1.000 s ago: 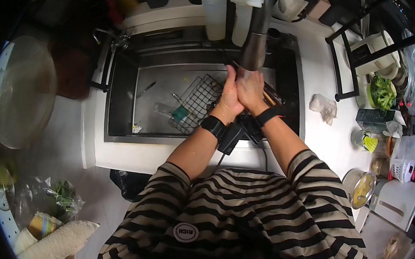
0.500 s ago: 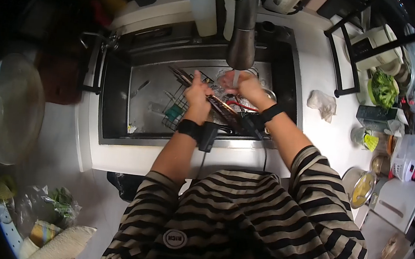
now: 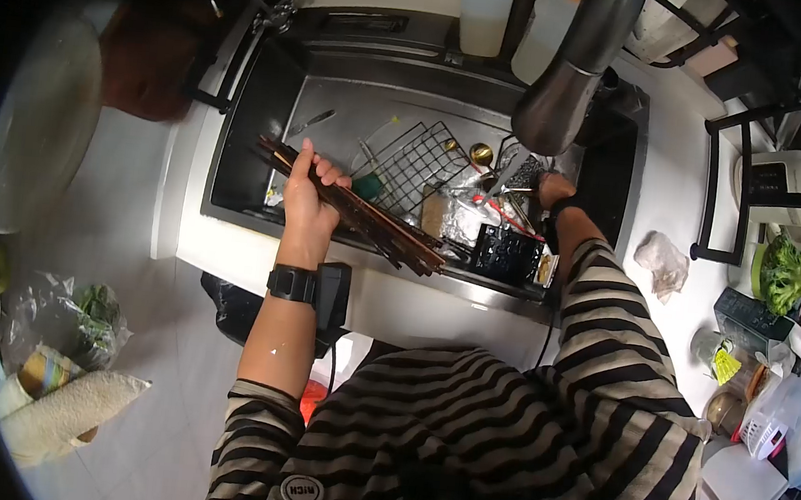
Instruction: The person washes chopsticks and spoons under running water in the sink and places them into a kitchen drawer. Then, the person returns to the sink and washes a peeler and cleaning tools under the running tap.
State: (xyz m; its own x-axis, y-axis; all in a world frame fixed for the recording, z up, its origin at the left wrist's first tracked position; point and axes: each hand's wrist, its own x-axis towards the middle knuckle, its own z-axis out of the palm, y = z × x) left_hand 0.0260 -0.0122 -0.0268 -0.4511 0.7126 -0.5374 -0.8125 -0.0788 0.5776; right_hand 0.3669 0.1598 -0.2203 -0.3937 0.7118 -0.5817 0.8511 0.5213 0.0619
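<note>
My left hand (image 3: 310, 188) is wrapped round a bundle of dark brown chopsticks (image 3: 365, 216), held at a slant over the sink's front edge. The thumb points up along the bundle. Down in the right side of the sink, my right hand (image 3: 555, 190) is closed near a thin metal handle; its fingers are mostly hidden, and what it grips I cannot make out. Close by are a red-handled utensil (image 3: 510, 217), a gold ladle (image 3: 481, 154) and a black wire rack (image 3: 418, 170). Water runs from the faucet (image 3: 558, 111) just left of that hand.
A black perforated basket (image 3: 506, 253) stands at the sink's front right. A knife (image 3: 312, 122) lies at the left on the sink floor. Bottles (image 3: 486, 12) stand behind the sink (image 3: 258, 130). A crumpled cloth (image 3: 661, 265) and green leafy vegetable (image 3: 784, 272) are on the right.
My left hand has moved left and toward me with the chopsticks, away from the running water. My right hand has gone from under the faucet to the sink's right side. The view has shifted.
</note>
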